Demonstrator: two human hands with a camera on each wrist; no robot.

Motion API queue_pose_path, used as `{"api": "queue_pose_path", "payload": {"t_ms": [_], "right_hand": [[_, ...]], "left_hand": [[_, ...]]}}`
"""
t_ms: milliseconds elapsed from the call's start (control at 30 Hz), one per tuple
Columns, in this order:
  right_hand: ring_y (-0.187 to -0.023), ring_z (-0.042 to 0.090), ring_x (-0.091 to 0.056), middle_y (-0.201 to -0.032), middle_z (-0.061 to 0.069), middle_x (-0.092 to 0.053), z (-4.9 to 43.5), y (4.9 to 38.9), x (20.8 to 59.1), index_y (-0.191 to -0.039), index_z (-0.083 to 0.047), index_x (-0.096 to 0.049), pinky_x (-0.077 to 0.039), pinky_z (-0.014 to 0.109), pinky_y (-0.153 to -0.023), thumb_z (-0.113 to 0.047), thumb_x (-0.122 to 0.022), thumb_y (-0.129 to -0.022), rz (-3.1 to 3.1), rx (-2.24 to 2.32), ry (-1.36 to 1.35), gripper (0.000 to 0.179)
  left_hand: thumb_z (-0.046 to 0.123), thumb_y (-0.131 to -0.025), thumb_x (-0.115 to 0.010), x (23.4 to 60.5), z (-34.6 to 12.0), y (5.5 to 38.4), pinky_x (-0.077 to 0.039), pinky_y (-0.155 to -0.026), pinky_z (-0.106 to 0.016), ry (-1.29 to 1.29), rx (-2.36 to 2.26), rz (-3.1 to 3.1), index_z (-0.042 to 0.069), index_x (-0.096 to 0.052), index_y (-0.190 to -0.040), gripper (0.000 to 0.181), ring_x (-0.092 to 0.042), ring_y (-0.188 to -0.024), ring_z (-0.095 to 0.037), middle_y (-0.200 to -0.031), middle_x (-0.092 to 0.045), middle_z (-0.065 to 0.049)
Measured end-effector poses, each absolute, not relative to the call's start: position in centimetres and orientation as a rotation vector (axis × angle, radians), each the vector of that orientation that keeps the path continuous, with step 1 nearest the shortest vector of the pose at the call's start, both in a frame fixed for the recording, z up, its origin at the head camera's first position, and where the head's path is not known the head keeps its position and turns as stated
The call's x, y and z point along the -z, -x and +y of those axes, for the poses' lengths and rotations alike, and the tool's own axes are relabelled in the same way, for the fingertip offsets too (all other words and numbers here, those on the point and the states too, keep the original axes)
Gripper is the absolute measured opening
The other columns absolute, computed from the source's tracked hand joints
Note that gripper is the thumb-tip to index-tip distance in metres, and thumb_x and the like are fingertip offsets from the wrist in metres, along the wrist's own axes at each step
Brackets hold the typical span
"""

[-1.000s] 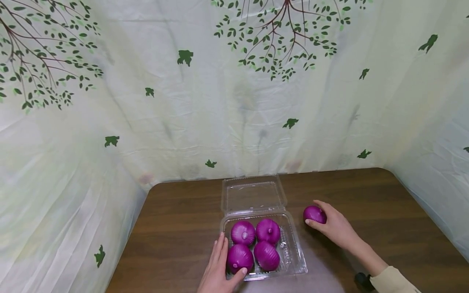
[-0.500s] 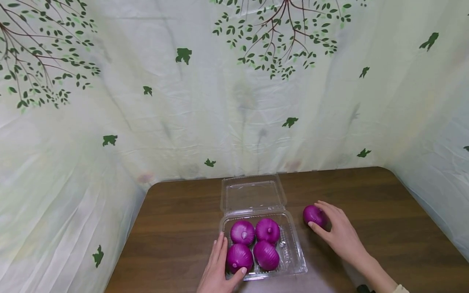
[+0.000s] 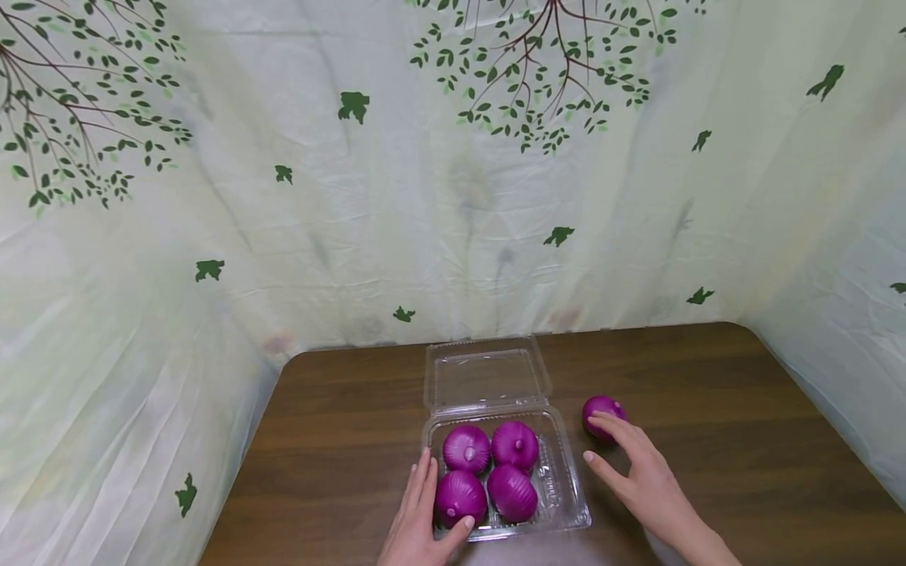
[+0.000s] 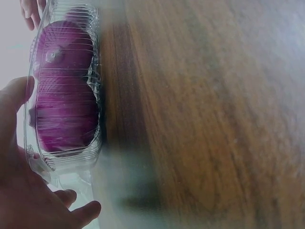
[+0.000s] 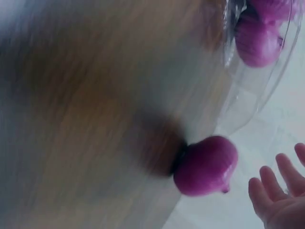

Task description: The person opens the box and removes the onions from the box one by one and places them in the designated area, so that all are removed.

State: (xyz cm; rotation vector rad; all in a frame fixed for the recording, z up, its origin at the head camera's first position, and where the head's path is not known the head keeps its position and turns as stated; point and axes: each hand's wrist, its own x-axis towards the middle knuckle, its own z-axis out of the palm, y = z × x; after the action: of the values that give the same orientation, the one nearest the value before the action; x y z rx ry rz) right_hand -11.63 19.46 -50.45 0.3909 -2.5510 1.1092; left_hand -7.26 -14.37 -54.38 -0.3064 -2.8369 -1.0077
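My left hand [image 3: 422,520] rests along the left side of a clear plastic clamshell container [image 3: 570,495], its fingers straight and its thumb at the near rim. Several purple onions [image 3: 513,493] sit inside in two rows. Through the near wall, the left wrist view shows two onions [image 4: 66,114] close to the thumb [image 4: 28,90]. To the right of the container, one more onion [image 3: 602,415] lies on the table. My right hand [image 3: 647,479] is spread just in front of it, holding nothing; its fingers partly overlap the onion in the head view. The right wrist view shows a gap between fingers and onion [image 5: 206,166].
The container's clear lid [image 3: 488,379] lies folded back toward the far edge of the brown wood-grain table [image 3: 340,440]. A pale curtain [image 3: 453,259] printed with leaves hangs behind and at both sides.
My right hand has let go of the loose onion and drawn back toward me with its fingers spread. That onion has turned slightly. The left hand has stayed at the container.
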Motion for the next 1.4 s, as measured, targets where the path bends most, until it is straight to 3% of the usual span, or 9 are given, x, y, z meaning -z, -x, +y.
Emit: {"api": "queue_pose_path", "payload": {"t_ms": [33,133,400,500,900,1167,1400], "right_hand": [[-0.127,0.024,-0.047,-0.136,0.002,-0.056,19.2,11.5,50.5,-0.133,-0.018,-0.06,-0.03,0.024,-0.109,-0.02,-0.079,-0.085,-2.537,-1.115,-0.413,0.051],[-0.126,0.019,-0.047,-0.136,0.0,-0.055,18.5,11.2,50.7,-0.134,-0.021,-0.059,-0.022,0.006,-0.103,-0.017,-0.078,-0.086,-2.496,-1.131,-0.493,0.052],[-0.127,0.015,-0.047,-0.139,-0.002,-0.054,16.7,10.3,51.1,-0.136,-0.025,-0.057,-0.027,0.009,-0.103,-0.016,-0.077,-0.086,-2.481,-1.208,-0.609,0.054],[-0.127,0.014,-0.048,-0.139,-0.003,-0.053,16.2,10.1,51.2,-0.137,-0.027,-0.055,-0.032,0.012,-0.102,-0.015,-0.076,-0.088,-2.483,-1.235,-0.657,0.055],[-0.129,0.02,-0.049,-0.139,0.005,-0.055,14.3,10.2,51.6,-0.139,-0.013,-0.054,-0.038,0.024,-0.105,-0.02,-0.072,-0.092,-2.461,-1.255,-0.869,0.051],[-0.129,0.019,-0.049,-0.141,-0.004,-0.053,13.1,10.3,51.7,-0.14,-0.02,-0.053,-0.048,0.042,-0.098,-0.035,-0.068,-0.094,-2.616,-1.251,-0.91,0.051],[-0.124,0.017,-0.054,-0.135,-0.006,-0.057,12.1,10.7,51.6,-0.138,-0.024,-0.055,-0.049,0.044,-0.097,-0.043,-0.066,-0.093,-2.751,-1.146,-0.923,0.051]], "left_hand": [[0.055,-0.082,-0.071,54.4,-14.4,7.2,-0.034,-0.103,-0.062,0.307,1.01,-2.836,-0.006,-0.035,-0.148,0.097,-0.025,-0.14,-0.047,-0.161,-0.022,-0.013],[0.055,-0.082,-0.071,54.4,-14.4,7.3,-0.035,-0.103,-0.062,0.308,1.004,-2.83,-0.006,-0.035,-0.148,0.097,-0.026,-0.14,-0.047,-0.161,-0.022,-0.013],[0.054,-0.082,-0.071,54.3,-14.4,7.2,-0.035,-0.103,-0.062,0.306,1.006,-2.836,-0.007,-0.035,-0.148,0.097,-0.026,-0.14,-0.046,-0.16,-0.022,-0.013],[0.055,-0.082,-0.071,54.3,-14.4,7.2,-0.035,-0.103,-0.061,0.304,0.998,-2.836,-0.007,-0.035,-0.148,0.097,-0.027,-0.14,-0.046,-0.16,-0.022,-0.013],[0.056,-0.082,-0.071,54.3,-14.3,7.2,-0.037,-0.103,-0.06,0.301,0.998,-2.827,-0.006,-0.036,-0.148,0.097,-0.029,-0.139,-0.045,-0.16,-0.024,-0.013],[0.055,-0.082,-0.071,54.2,-14.2,7.3,-0.033,-0.105,-0.061,0.249,1.068,-2.882,-0.003,-0.033,-0.15,0.098,-0.025,-0.142,-0.042,-0.161,-0.02,-0.011],[0.055,-0.082,-0.071,54.2,-14.3,7.2,-0.037,-0.102,-0.06,0.279,1.028,-2.845,-0.004,-0.035,-0.149,0.097,-0.028,-0.141,-0.041,-0.161,-0.022,-0.011]]}}
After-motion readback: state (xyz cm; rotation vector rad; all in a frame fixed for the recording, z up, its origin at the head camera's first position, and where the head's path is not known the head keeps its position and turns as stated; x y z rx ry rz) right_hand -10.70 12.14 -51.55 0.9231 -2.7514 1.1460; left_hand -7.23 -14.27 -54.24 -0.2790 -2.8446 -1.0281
